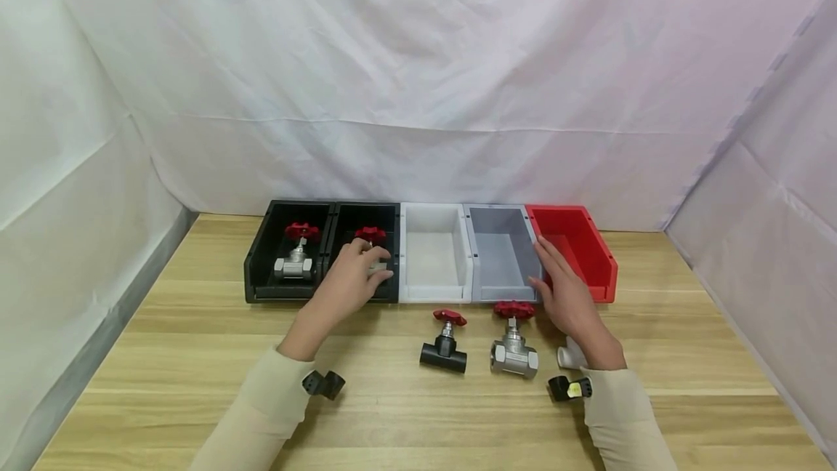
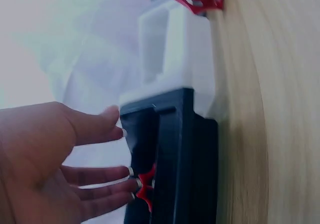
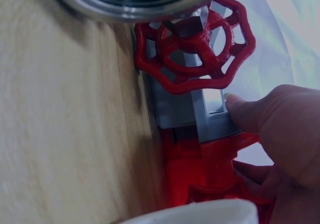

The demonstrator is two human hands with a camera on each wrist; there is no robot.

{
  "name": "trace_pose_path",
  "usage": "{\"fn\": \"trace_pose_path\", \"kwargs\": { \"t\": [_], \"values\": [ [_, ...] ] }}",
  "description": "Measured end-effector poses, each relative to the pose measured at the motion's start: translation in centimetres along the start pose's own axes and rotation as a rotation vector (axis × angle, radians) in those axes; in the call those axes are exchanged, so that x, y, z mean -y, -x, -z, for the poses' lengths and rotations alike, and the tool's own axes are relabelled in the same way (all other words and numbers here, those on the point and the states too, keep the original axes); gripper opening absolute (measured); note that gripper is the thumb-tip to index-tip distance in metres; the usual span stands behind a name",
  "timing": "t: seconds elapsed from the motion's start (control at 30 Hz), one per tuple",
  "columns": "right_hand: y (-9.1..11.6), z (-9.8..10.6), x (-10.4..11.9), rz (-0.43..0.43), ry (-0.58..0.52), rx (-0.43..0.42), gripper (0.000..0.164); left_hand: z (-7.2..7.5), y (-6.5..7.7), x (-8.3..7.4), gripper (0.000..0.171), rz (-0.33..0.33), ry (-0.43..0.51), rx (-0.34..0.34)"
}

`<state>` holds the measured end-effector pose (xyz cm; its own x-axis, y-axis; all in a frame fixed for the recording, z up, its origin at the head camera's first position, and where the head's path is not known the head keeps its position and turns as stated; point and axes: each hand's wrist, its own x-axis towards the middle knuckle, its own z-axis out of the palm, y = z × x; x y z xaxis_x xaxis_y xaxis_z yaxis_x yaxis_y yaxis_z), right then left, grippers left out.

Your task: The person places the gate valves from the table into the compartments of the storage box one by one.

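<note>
My left hand [image 1: 353, 275] hovers over the second black bin [image 2: 186, 154], thumb and fingers spread apart. Beneath it lies a valve with a red handwheel [image 1: 370, 235], its body partly hidden by the hand. In the left wrist view the fingertips are near that handwheel, and nothing shows between thumb and fingers. My right hand [image 1: 565, 289] rests with extended fingers along the side where the grey bin [image 1: 500, 238] meets the red bin [image 1: 604, 278]. Its thumb touches the grey bin's rim in the right wrist view.
A metal valve [image 1: 297, 262] sits in the leftmost black bin [image 1: 258, 267]. Beside it in the row stands a white bin [image 1: 434, 256]. In front lie a black tee valve [image 1: 445, 351], a steel valve [image 1: 514, 356] and a white fitting [image 1: 570, 355], partly hidden by the right wrist.
</note>
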<state>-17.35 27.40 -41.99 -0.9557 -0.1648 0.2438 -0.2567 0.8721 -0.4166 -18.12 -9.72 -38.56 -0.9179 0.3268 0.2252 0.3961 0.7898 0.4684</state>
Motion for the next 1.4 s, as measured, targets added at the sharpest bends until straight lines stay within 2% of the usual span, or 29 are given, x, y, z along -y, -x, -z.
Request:
{"fn": "trace_pose_path", "kwargs": {
  "t": [0.2, 0.37, 0.5, 0.7, 0.83, 1.17, 1.4],
  "values": [
    [0.1, 0.0, -0.1, -0.001, -0.003, 0.002, 0.081, 0.1, 1.3, -1.4, 0.027, -0.168, 0.038, -0.073],
    [0.1, 0.0, -0.2, 0.002, 0.004, -0.007, 0.082, -0.3, 2.2, -2.6, 0.029, -0.328, 0.024, -0.064],
    [0.0, 0.1, -0.2, 0.009, 0.007, -0.011, 0.080, -0.8, 3.0, -3.5, 0.029, -0.398, 0.030, -0.036],
    [-0.1, 0.1, -0.1, 0.010, 0.004, -0.013, 0.079, -1.9, 4.2, -4.8, 0.031, -0.457, 0.068, 0.071],
    [0.0, 0.1, -0.1, 0.007, 0.003, -0.006, 0.080, -2.7, 4.7, -5.3, 0.032, -0.473, 0.071, 0.107],
    [0.0, 0.0, -0.2, 0.005, 0.002, -0.002, 0.079, -4.1, 5.2, -6.1, 0.038, -0.464, 0.057, 0.230],
    [0.1, 0.0, -0.2, 0.010, 0.004, -0.006, 0.079, -5.0, 5.3, -6.4, 0.041, -0.470, 0.016, 0.266]
  ]
}}
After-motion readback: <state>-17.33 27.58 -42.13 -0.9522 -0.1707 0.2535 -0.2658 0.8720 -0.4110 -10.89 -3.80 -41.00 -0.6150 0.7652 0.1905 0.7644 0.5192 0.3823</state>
